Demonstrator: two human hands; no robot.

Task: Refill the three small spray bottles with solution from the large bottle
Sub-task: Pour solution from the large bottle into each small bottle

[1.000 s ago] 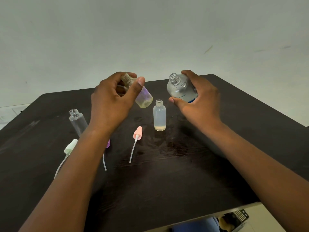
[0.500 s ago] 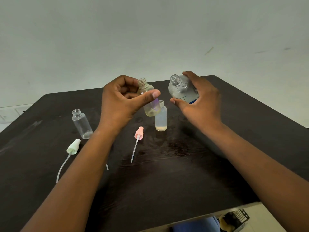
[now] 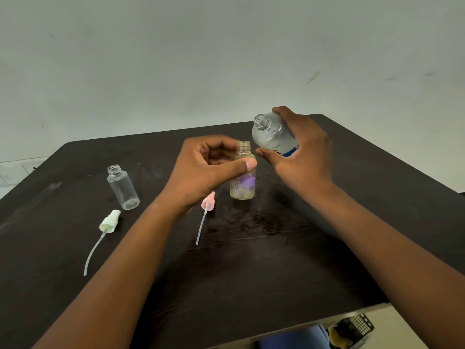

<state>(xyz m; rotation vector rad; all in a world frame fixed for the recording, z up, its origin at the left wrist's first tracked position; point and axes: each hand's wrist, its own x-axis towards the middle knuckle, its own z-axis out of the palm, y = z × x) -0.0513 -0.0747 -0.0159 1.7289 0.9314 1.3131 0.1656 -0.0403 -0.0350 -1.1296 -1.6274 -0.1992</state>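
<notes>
Dark table point(image 3: 251, 273): far edge runs close behind both hands; the near edge cuts across the lower right, with a gap to the floor beyond it. Bare tabletop lies between the forearms and toward the near edge. Pale wall behind.

Right hand point(image 3: 302, 157): fingers and thumb curled round the large bottle point(image 3: 273, 137), held off the table and tilted, open neck pointing up and to the left. Clear body, blue patch on the label near the palm. Liquid level cannot be read.

Left hand point(image 3: 208, 167): thumb and curled fingers pinch the purple-labelled small bottle point(image 3: 242, 177) near its shoulder. It stands roughly upright, uncapped, its neck just below and left of the large bottle's mouth, the two close but apart. Cloudy yellowish contents; purple patch on the side. Whether its base touches the table cannot be told.

Clear small bottle point(image 3: 122, 187): uncapped, well to the left, looks empty.

Green spray cap point(image 3: 110, 221), with its long tube, lies just in front of it. Pink spray cap point(image 3: 208, 201) lies beside the left wrist, tube pointing toward the near edge.
</notes>
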